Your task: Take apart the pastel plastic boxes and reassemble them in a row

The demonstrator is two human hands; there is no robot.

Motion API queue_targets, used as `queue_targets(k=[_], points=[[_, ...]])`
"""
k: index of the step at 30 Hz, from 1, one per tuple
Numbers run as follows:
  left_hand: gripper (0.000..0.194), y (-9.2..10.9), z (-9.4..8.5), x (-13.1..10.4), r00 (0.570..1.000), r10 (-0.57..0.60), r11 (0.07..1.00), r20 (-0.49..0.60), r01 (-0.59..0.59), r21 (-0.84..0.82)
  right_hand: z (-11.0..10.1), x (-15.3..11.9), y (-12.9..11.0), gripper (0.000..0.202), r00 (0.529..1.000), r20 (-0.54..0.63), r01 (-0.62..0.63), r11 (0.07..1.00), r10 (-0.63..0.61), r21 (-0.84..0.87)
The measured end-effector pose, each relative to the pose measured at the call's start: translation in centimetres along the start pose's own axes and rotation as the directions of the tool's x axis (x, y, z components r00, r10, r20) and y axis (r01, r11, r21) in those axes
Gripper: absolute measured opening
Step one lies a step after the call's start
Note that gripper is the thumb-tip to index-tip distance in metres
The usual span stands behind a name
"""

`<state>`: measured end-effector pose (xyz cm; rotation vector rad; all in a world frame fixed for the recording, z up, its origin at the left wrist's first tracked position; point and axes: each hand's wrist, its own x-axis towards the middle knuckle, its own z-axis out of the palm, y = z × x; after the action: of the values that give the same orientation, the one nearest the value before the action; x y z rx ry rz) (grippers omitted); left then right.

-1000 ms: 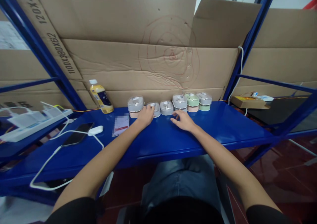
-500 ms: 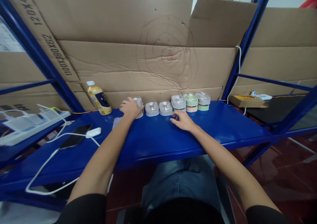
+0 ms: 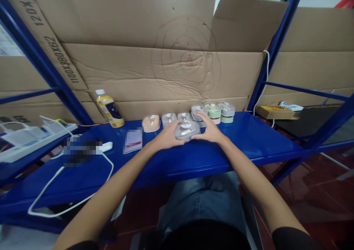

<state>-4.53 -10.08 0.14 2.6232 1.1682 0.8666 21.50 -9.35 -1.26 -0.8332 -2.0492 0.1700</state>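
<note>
My left hand [image 3: 167, 135] and my right hand [image 3: 210, 130] hold a grey rounded-square box with a clear lid [image 3: 188, 131] between them, above the blue shelf. The left fingers press one side, and the right hand is curled round the other. Behind it stands a row of similar boxes along the cardboard. A peach box [image 3: 151, 124] is at the left end, then a grey box [image 3: 167, 119]. A green box [image 3: 212, 110] sits on a pinkish one, and a grey box [image 3: 226, 109] on a green one. Another grey box [image 3: 198, 110] is partly hidden by my right hand.
A yellow bottle with a white cap [image 3: 110, 109] stands at the back left. A pale flat card-like item [image 3: 133, 141] lies before the peach box. White cables and a power strip [image 3: 38, 141] occupy the left. Blue posts frame the shelf [image 3: 243, 139].
My left hand has moved right from the row's left end, where a peach box now shows uncovered. Both hands now hold a grey box between them.
</note>
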Motion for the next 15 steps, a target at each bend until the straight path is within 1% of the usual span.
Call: queue_targets(k=[1, 3, 4, 6, 9, 11, 13, 14, 15], points=[[0.09, 0.2, 0.8, -0.1, 0.997, 0.047, 0.997, 0.063, -0.043, -0.06, 0.0, -0.1, -0.1, 0.107, 0.996, 0.089, 0.02, 1.0, -0.02, 0.0], [0.095, 0.4, 2.1, -0.3, 0.988, 0.096, 0.985, 0.117, -0.078, -0.153, 0.2, -0.3, -0.4, 0.112, 0.968, 0.252, 0.022, 1.0, -0.022, 0.001], [0.098, 0.4, 2.6, -0.4, 0.987, 0.101, 0.979, 0.124, -0.076, -0.191, 0.4, -0.4, -0.5, 0.112, 0.951, 0.309, 0.013, 1.0, -0.013, 0.001], [0.102, 0.3, 3.1, -0.5, 0.989, 0.078, 0.967, 0.122, -0.046, -0.252, 0.9, -0.5, -0.8, 0.108, 0.933, 0.36, -0.004, 1.0, 0.004, -0.001], [0.105, -0.2, 3.2, -0.8, 0.993, 0.012, 0.948, 0.115, 0.025, -0.316, 1.2, -0.5, -0.9, 0.102, 0.941, 0.337, -0.03, 1.0, 0.028, 0.0], [0.108, -0.6, 3.3, -1.0, 0.995, -0.018, 0.941, 0.103, 0.051, -0.335, 1.0, -0.4, -0.7, 0.097, 0.948, 0.308, -0.081, 0.997, 0.075, 0.008], [0.111, -1.0, 3.3, -1.1, 0.996, -0.018, 0.943, 0.092, 0.048, -0.329, 0.3, -0.3, -0.2, 0.088, 0.956, 0.257, -0.156, 0.987, 0.142, 0.034], [0.11, -1.1, 3.3, -1.1, 0.996, -0.005, 0.949, 0.089, 0.032, -0.314, -0.1, -0.3, 0.1, 0.082, 0.96, 0.216, -0.194, 0.98, 0.178, 0.053], [0.105, -1.2, 3.3, -1.2, 0.996, 0.019, 0.957, 0.092, 0.008, -0.289, -0.5, -0.2, 0.5, 0.076, 0.962, 0.163, -0.231, 0.97, 0.217, 0.072]])
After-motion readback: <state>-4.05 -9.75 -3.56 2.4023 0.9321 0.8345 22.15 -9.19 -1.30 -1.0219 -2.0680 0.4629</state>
